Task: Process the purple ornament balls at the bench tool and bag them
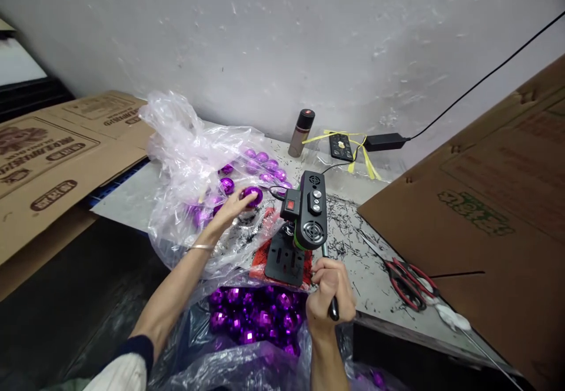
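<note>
My left hand [236,205] pinches a shiny purple ball [253,197] over the worktop, just left of a small black machine [312,211]. The machine has a red switch, round knobs and vent grilles, and stands on a black base plate [285,261]. A red sheet [260,261] shows around that plate. Low on the machine's right side, my right hand [332,294] is closed round a black-ended handle [334,308]. More purple balls [227,186] lie in a clear plastic bag [176,138] to the left. Faceted purple balls [265,319] fill another bag below the table edge.
Red-handled scissors [408,282] lie at the right beside a large cardboard box [481,214]. Flattened cardboard [66,143] rests at the left. A spray can [302,133], a phone [341,146] and a power adapter [385,141] are near the wall. Black scraps litter the worktop [348,226].
</note>
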A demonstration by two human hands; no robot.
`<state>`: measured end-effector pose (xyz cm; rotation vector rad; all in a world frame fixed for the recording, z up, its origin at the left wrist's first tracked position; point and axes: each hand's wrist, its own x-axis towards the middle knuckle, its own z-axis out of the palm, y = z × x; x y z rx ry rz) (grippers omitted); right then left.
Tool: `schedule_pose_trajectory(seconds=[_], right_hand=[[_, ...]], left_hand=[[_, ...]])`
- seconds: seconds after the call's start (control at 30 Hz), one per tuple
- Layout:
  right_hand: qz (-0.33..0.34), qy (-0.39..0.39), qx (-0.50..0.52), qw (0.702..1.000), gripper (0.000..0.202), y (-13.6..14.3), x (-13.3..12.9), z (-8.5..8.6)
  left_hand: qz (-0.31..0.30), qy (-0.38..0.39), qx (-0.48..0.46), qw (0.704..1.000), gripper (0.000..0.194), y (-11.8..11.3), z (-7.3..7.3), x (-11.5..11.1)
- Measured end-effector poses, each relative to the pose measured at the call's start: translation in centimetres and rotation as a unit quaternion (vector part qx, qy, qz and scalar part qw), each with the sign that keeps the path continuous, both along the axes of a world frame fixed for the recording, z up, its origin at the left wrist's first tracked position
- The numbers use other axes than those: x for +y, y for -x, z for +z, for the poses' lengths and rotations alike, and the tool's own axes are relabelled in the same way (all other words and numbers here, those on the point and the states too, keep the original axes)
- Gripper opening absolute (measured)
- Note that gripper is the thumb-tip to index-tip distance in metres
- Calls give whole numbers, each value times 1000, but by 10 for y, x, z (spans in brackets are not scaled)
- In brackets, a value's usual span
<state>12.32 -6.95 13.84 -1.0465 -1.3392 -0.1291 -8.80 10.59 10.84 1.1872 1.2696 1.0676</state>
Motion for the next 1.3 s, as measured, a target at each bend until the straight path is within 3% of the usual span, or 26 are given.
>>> schedule_pose_trajectory(seconds=[0.07,0.17,0.23,0.33,0.5,0.67,0.9,1.17,1.3], right_hand=[[-6,3,10,1000,36,1,1,8],[-9,16,19,1000,37,1,3,17],[-6,22,18,1000,36,0,3,19],[0,22,8,1000,35,-1,2,19],[-3,29,-20,999,31,-3,-1,14],[1,24,-28,999,30,-3,-1,13],[-9,28,-37,999,31,-3,-3,8],[-1,36,-40,999,30,-5,-7,0],[-12,25,-42,999,31,-4,-6,-14]], left_hand=[[-10,58,-133,989,46,-1,-5,-38],[-16,112,-238,965,48,-15,-15,-88],[-16,118,-246,962,53,-29,-26,-109],[-13,83,-175,981,60,-52,-47,-125],[-13,-68,27,997,57,-76,-81,-128],[-28,-197,199,960,60,-79,-93,-122],[-99,-290,239,921,59,-75,-93,-118],[-89,-275,230,929,61,-82,-108,-115],[-91,-274,228,930,64,-82,-113,-115]])
